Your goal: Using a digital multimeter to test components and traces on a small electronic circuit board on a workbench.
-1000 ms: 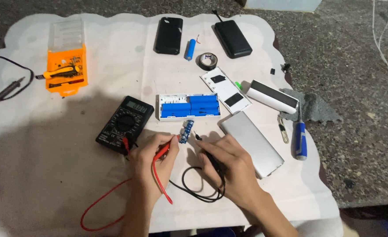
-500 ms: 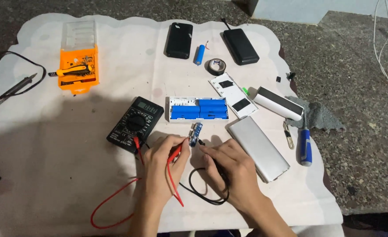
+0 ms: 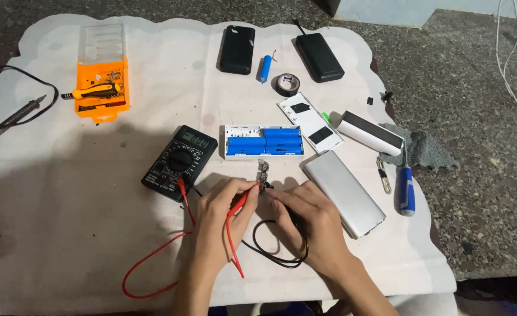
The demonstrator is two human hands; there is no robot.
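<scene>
Both hands have drawn closer together since the earlier frame, so the two probe tips now meet at the small circuit board [image 3: 264, 174], which before lay a little ahead of them. The left hand [image 3: 222, 210] pinches the red test probe [image 3: 239, 203] between thumb and fingers, its tip angled up to the lower end of the board. The right hand [image 3: 305, 213] is closed around the black test probe [image 3: 270, 188], of which only the tip shows, touching the same end of the board from the other side. That narrow board lies on the pale cloth-covered surface [image 3: 65, 193], just below the white battery tray holding blue cylindrical cells [image 3: 264, 142]. A red lead [image 3: 153, 263] loops across the cloth toward the near edge, and a black lead [image 3: 276, 251] curls beneath the right wrist; both lead back to the black digital multimeter [image 3: 179, 162], which sits just left of the hands. A silver metal power bank shell [image 3: 343, 192] lies beside the right hand, with a blue-handled screwdriver [image 3: 406, 190] farther right. An orange plastic tool case [image 3: 101, 90] with a clear lid rests well apart at the upper left, and a soldering iron [image 3: 18, 114] lies near the left edge.
</scene>
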